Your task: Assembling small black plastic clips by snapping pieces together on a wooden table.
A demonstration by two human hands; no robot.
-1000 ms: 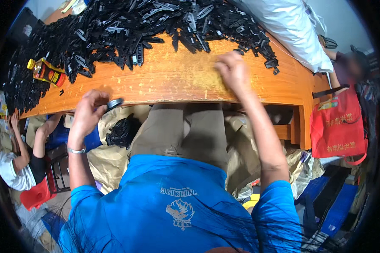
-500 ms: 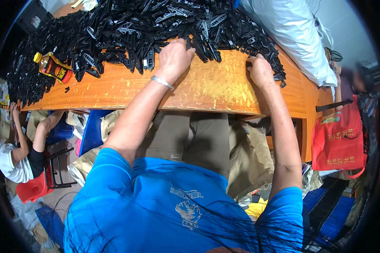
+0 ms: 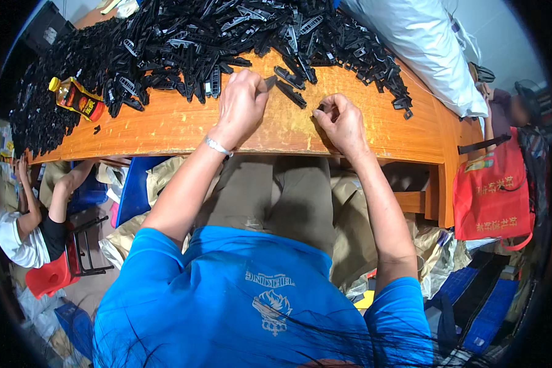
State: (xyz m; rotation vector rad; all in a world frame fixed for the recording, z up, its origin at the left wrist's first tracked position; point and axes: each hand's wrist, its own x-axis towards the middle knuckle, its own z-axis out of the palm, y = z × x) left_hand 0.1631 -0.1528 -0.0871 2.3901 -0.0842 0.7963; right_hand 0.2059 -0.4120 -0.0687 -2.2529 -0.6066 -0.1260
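While my left hand [image 3: 242, 101] pinches one black plastic strip [image 3: 270, 81] and my right hand [image 3: 340, 122] closes on a small piece [image 3: 321, 111], I judge the work barely begun, the heap [image 3: 184, 37] at twelve o'clock on the desk [image 3: 165, 126] being huge.

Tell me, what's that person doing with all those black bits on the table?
A person in a blue shirt sits at an orange wooden table covered with a big heap of small black plastic strips. The left hand pinches one black strip at the heap's edge. The right hand holds a smaller black piece close by. A brown bottle with a yellow cap lies on its side at the left.
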